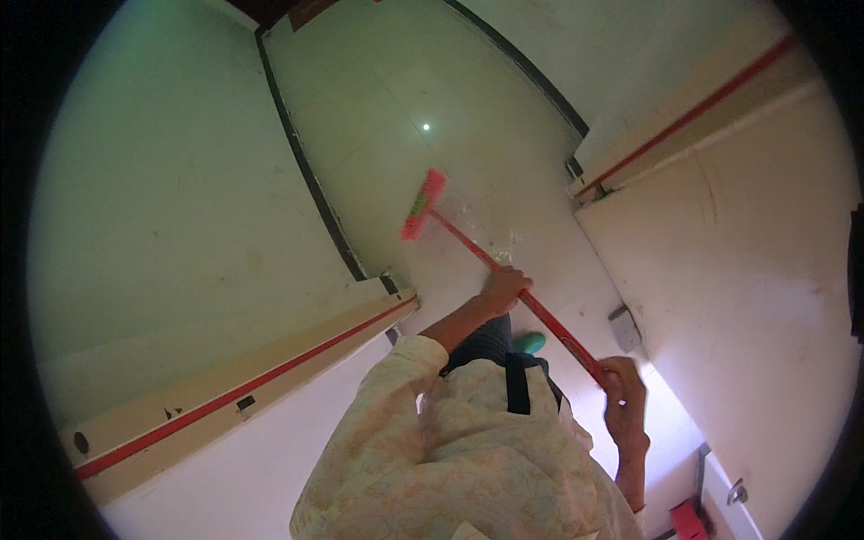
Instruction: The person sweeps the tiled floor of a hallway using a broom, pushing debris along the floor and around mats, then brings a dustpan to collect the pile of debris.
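Observation:
A long-handled push broom [470,246] with a red handle lies diagonally before me. Its pink broom head [423,204], with a yellow-green strip, is on the tiled floor close to the doorway. My left hand [505,290] wraps around the middle of the handle. Farther back, near the upper end, my right hand [622,391] grips the same handle, covering its tip. Below the left hand, white marks or debris [506,246] show on the floor beside the handle. A green shoe [530,343] is partly visible under my clothing.
Door frames with red strips stand left [270,368] and right [688,125]. A pale door [742,270] with a metal handle [738,493] spans the right side. Against its lower edge sits a grey block [624,329]. Dark skirting [304,162] lines the walls beyond. A pink object [688,520] is at lower right.

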The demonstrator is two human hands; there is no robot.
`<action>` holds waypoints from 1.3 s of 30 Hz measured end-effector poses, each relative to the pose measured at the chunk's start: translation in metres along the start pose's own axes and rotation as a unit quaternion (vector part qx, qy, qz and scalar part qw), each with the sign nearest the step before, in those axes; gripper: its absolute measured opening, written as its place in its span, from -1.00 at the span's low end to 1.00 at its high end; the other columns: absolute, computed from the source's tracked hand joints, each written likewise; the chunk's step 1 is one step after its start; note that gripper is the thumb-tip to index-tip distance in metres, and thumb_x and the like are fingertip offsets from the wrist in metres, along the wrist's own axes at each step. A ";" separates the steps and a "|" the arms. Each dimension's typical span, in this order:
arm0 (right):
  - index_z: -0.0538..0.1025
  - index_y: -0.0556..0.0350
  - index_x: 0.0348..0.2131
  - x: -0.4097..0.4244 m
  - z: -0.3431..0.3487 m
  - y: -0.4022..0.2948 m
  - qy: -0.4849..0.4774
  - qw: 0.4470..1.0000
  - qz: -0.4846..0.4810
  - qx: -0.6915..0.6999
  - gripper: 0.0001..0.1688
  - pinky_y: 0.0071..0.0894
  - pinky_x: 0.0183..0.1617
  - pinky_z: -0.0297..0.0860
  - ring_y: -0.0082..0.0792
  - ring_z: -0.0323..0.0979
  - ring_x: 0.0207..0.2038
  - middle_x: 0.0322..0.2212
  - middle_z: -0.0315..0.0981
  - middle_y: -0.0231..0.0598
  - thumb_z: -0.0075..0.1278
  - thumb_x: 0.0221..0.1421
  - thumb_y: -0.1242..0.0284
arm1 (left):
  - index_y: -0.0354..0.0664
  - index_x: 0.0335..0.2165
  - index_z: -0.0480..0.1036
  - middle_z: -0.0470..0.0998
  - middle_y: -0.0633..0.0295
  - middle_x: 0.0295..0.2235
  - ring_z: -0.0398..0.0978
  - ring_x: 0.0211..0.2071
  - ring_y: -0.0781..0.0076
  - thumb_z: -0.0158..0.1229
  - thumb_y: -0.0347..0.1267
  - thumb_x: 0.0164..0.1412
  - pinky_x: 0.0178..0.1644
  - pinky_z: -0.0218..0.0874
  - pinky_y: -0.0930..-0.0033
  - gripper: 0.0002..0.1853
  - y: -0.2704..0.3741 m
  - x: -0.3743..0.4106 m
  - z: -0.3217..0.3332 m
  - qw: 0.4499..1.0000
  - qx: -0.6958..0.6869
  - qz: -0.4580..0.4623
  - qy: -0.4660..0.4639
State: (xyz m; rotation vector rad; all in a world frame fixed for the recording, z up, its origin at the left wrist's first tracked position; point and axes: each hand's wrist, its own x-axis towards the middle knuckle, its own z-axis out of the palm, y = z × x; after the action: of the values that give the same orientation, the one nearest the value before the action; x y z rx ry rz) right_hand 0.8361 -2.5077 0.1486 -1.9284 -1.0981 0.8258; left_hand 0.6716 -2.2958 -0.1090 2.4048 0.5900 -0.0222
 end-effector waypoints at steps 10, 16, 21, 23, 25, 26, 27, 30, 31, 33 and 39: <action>0.34 0.14 -0.02 0.180 0.171 0.020 -0.282 0.936 0.131 0.167 -0.58 -0.51 -0.67 0.20 -0.61 0.15 -0.70 -0.61 0.23 -0.41 -0.19 0.22 0.28 | -0.09 -0.43 0.43 0.43 0.20 -0.37 0.38 -0.15 0.15 0.15 -0.45 -0.09 -0.22 0.30 0.14 -0.85 -0.156 0.004 -0.106 0.976 0.109 -0.139 0.126; 0.37 0.06 -0.30 0.249 0.209 0.006 -0.262 0.835 0.324 0.360 -0.76 -0.55 -0.68 0.14 -0.61 0.09 -0.73 -0.64 0.22 -0.43 -0.16 0.20 0.28 | -0.11 -0.35 0.45 0.40 0.16 -0.30 0.36 -0.13 0.14 0.09 -0.43 -0.04 -0.29 0.34 0.13 -0.82 -0.152 0.039 -0.096 0.963 0.078 -0.169 0.196; 0.31 -0.01 -0.52 0.184 0.133 0.065 -0.299 0.887 0.289 0.200 -0.71 -0.48 -0.67 0.17 -0.57 0.13 -0.74 -0.70 0.19 -0.45 -0.15 0.18 0.25 | -0.18 -0.39 0.43 0.40 0.04 -0.40 0.38 -0.23 0.03 0.09 -0.43 -0.05 -0.25 0.31 0.04 -0.85 -0.104 0.052 -0.006 0.989 -0.019 -0.033 0.144; 0.32 0.04 -0.51 0.154 0.079 0.048 -0.269 0.832 0.412 0.257 -0.67 -0.49 -0.68 0.17 -0.53 0.13 -0.77 -0.71 0.21 -0.44 -0.14 0.17 0.20 | -0.22 -0.41 0.42 0.40 -0.01 -0.41 0.38 -0.25 0.01 0.08 -0.43 -0.04 -0.18 0.25 0.00 -0.85 -0.054 0.054 0.005 0.994 -0.061 -0.008 0.095; 0.39 0.04 -0.38 0.128 0.035 0.035 -0.228 0.801 0.483 0.271 -0.70 -0.55 -0.72 0.08 -0.59 0.06 -0.78 -0.73 0.18 -0.46 -0.18 0.21 0.20 | -0.23 -0.37 0.40 0.40 0.00 -0.40 0.38 -0.24 0.01 0.08 -0.40 0.00 -0.19 0.28 0.04 -0.83 -0.018 0.056 0.018 0.996 -0.072 -0.009 0.051; 0.39 0.07 -0.34 0.117 0.016 0.027 -0.218 0.814 0.475 0.254 -0.69 -0.54 -0.73 0.06 -0.59 0.05 -0.79 -0.72 0.19 -0.45 -0.18 0.21 0.20 | -0.23 -0.36 0.40 0.41 0.02 -0.38 0.39 -0.23 0.02 0.07 -0.39 0.01 -0.20 0.29 0.05 -0.83 -0.008 0.057 0.012 0.994 -0.095 0.016 0.046; 0.40 0.09 -0.31 0.109 0.000 0.021 -0.216 0.825 0.467 0.233 -0.67 -0.52 -0.75 0.04 -0.59 0.04 -0.79 -0.72 0.19 -0.44 -0.17 0.21 0.19 | -0.22 -0.36 0.40 0.42 0.04 -0.36 0.39 -0.22 0.03 0.07 -0.38 0.03 -0.21 0.31 0.06 -0.83 -0.001 0.052 0.007 0.992 -0.117 0.031 0.044; 0.39 0.20 -0.14 0.100 -0.020 0.026 -0.243 0.823 0.457 0.234 -0.67 -0.46 -0.74 0.22 -0.48 0.21 -0.77 -0.68 0.30 -0.34 -0.11 0.19 0.32 | -0.18 -0.36 0.41 0.44 0.11 -0.36 0.41 -0.20 0.09 0.07 -0.37 0.04 -0.24 0.35 0.10 -0.84 -0.013 0.058 0.029 0.995 -0.052 0.080 0.025; 0.38 0.22 -0.11 0.103 -0.023 0.031 -0.264 0.833 0.438 0.210 -0.65 -0.45 -0.73 0.27 -0.45 0.26 -0.76 -0.67 0.33 -0.32 -0.10 0.19 0.35 | -0.17 -0.36 0.41 0.45 0.13 -0.36 0.41 -0.19 0.11 0.08 -0.37 0.04 -0.25 0.35 0.10 -0.85 -0.009 0.059 0.030 0.997 -0.034 0.072 -0.001; 0.30 0.12 0.07 0.108 -0.021 0.032 -0.333 0.851 0.385 0.125 -0.48 -0.42 -0.62 0.38 -0.42 0.39 -0.63 -0.58 0.42 -0.24 -0.04 0.16 0.33 | -0.14 -0.36 0.42 0.47 0.16 -0.36 0.43 -0.18 0.14 0.10 -0.37 0.03 -0.25 0.36 0.11 -0.85 -0.007 0.055 0.026 0.997 0.007 0.052 -0.051; 0.13 0.11 0.17 0.134 -0.006 0.027 -0.473 0.841 0.259 0.053 -0.33 -0.52 -0.54 0.31 -0.51 0.39 -0.55 -0.49 0.45 -0.22 -0.03 0.12 0.42 | -0.08 -0.39 0.44 0.52 0.25 -0.40 0.46 -0.20 0.23 0.10 -0.39 0.01 -0.29 0.34 0.12 -0.89 -0.010 0.044 -0.006 0.992 0.114 0.016 -0.042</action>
State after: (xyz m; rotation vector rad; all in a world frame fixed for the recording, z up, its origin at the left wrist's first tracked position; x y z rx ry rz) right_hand 0.9090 -2.3992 0.1067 -1.7233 -0.9832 2.2515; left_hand 0.7067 -2.2674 -0.1173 2.6187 0.5351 -0.1862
